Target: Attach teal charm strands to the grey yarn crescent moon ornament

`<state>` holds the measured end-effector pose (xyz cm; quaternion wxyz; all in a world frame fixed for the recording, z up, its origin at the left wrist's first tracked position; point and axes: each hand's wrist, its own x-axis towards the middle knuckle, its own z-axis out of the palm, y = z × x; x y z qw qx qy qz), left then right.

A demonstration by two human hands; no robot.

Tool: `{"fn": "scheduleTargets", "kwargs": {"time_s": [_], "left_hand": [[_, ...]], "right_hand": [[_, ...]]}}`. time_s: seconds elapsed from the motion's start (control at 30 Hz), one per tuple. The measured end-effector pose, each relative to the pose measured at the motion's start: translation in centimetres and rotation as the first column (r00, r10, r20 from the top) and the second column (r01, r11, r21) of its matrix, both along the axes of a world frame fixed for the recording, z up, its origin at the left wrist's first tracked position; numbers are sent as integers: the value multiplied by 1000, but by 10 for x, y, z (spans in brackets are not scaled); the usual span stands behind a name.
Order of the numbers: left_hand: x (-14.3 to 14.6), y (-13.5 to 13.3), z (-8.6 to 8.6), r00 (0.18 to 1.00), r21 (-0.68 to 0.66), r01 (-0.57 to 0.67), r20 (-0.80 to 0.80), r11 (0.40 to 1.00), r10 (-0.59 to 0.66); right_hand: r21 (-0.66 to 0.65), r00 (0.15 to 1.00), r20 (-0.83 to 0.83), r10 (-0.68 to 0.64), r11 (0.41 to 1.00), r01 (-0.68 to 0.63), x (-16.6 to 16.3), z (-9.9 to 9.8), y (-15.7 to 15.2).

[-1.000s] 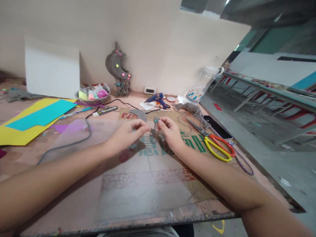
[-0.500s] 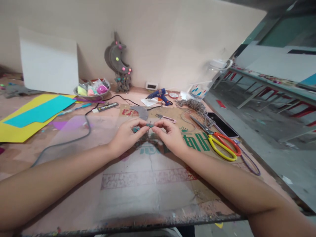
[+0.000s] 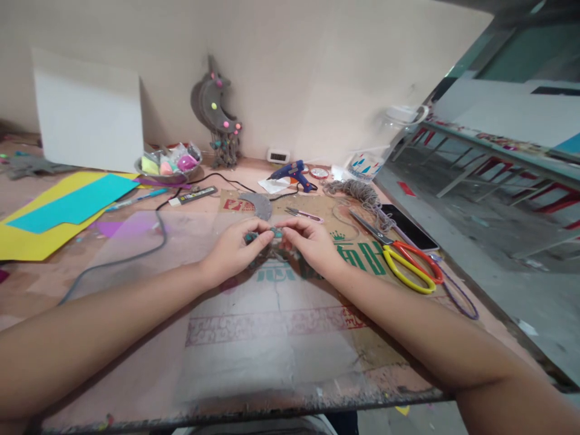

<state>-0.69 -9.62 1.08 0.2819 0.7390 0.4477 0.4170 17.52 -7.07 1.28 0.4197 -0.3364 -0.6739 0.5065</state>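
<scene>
Over the middle of the table, a small teal-green piece (image 3: 275,232) is pinched between the fingertips of both hands. My left hand (image 3: 240,244) grips its left side with thumb and forefinger, while my right hand (image 3: 310,243) closes on the right side. The fingers cover much of the piece, so I cannot make out its kind. Below and behind the fingers show dark grey and teal bits, partly hidden. A grey crescent (image 3: 259,205) lies just beyond my hands. Small pink-handled thread snips (image 3: 306,214) rest to its right.
Scissors (image 3: 408,266), a phone (image 3: 408,226) and grey yarn (image 3: 357,196) lie on the right. A blue glue gun (image 3: 296,175) sits at the back. Left are a bowl (image 3: 167,175), a utility knife (image 3: 194,196) and coloured sheets (image 3: 67,205). A moon ornament (image 3: 212,106) leans on the wall.
My right fingers have shifted slightly around the teal piece, with the thumb tucked in more. More of the piece's face shows between the fingertips. Things on the table have stayed put.
</scene>
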Motion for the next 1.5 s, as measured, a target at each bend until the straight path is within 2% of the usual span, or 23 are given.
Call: {"fn": "scheduleTargets", "kwargs": {"time_s": [0.13, 0.23, 0.7, 0.97, 1.1, 1.23, 1.5], "left_hand": [[1, 0, 1, 1000, -15, -5, -6, 1000, 5], [2, -1, 1, 1000, -11, 27, -6, 1000, -27], [1, -2, 2, 998, -15, 70, -2, 997, -70], [4, 0, 5, 998, -83, -37, 42, 996, 40], [3, 2, 5, 997, -104, -40, 61, 994, 47], [2, 2, 3, 997, -98, -38, 66, 994, 44], [3, 3, 3, 995, -98, -47, 82, 994, 55]], "right_hand": [[95, 991, 41, -129, 988, 124, 1, 3, 2], [120, 983, 42, -180, 977, 174, 0, 3, 2], [129, 966, 115, -232, 968, 217, 0, 0, 1], [88, 986, -78, -144, 985, 151, 1, -1, -1], [115, 995, 21, -100, 989, 97, 0, -5, 0], [239, 975, 147, -169, 962, 131, 0, -5, 3], [292, 952, 223, -208, 946, 138, 0, -4, 2]]}}
